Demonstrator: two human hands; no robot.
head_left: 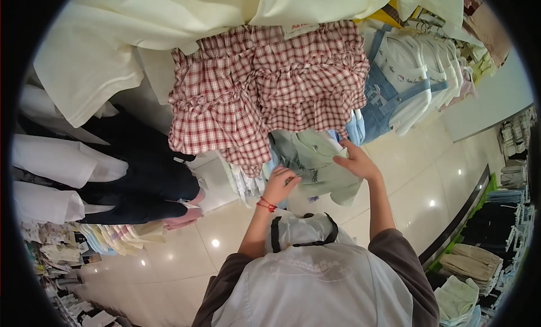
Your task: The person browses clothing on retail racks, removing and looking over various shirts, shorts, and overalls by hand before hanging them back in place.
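Note:
A pale green garment hangs between my hands, below two red-and-white checked ruffled garments. My right hand is at its upper right edge, just under the checked hem. Its thumb and fingers are closed on the green fabric. At the garment's left side is my left hand, with a red cord bracelet on the wrist. Those fingers are curled together against the cloth, and what lies between them is hard to make out. The checked ruffles hide the top of the green garment.
White tops with denim overalls hang at right. Cream fabric spans the top. White and dark clothes stick out at left. Folded clothes fill a lower right shelf, above the shiny tiled floor.

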